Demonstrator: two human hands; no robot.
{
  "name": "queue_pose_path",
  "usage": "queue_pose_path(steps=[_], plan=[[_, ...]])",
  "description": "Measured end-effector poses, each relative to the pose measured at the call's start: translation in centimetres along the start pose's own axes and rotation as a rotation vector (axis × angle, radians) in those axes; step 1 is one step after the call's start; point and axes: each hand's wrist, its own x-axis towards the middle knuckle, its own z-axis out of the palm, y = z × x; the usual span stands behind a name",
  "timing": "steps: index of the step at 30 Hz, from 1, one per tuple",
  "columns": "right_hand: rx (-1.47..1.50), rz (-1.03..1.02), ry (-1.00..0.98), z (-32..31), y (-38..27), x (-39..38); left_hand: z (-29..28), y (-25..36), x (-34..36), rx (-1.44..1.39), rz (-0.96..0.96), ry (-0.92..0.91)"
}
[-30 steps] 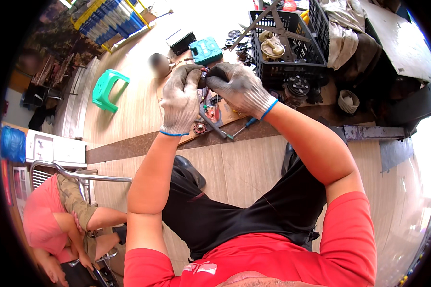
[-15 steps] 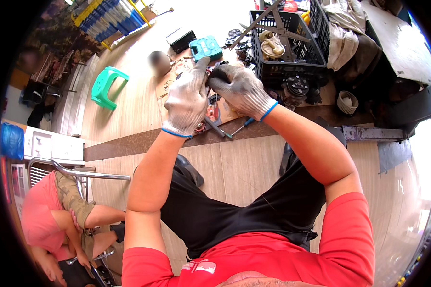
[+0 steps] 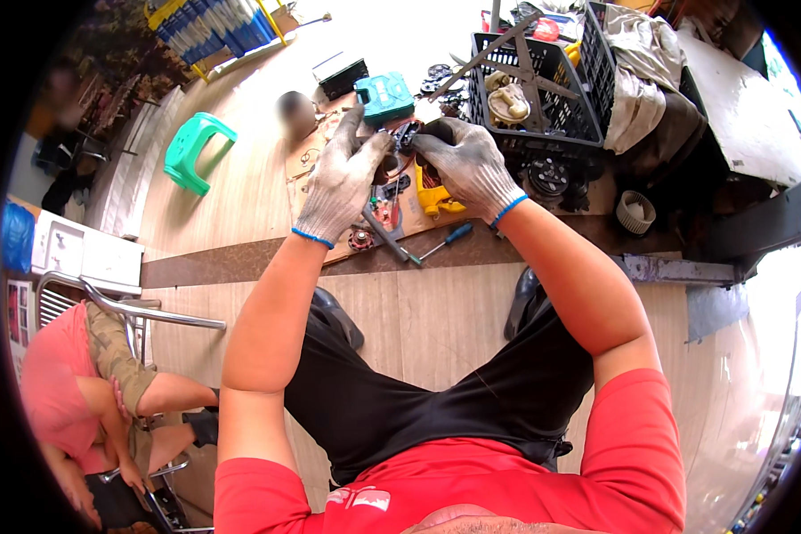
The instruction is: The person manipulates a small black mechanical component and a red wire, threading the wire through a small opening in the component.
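My right hand pinches a small dark part; whether my adjacent left hand grips, I cannot tell.

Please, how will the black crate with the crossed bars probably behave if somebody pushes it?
The crate is probably heavy to push, since metal-looking bars lie in it. One sticks out past the side, so it may catch or shift. Being slotted, the crate might grip easily.

Before you, the pale wood-grain floor with its dark brown band carries a green plastic stool, a tan cardboard sheet and a blue-handled screwdriver.
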Motion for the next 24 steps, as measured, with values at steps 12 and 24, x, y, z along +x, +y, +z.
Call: queue_pose_path(steps=[12,24], plan=[[0.285,0.067,-0.06,0.8,-0.7,0.0,2.6,-0.5,-0.9,0.37,0.241,0.102],[0.385,0.154,-0.202,-2.1,-2.0,0.3,2.0,1.6,-1.2,0.013,0.068,-0.036]])
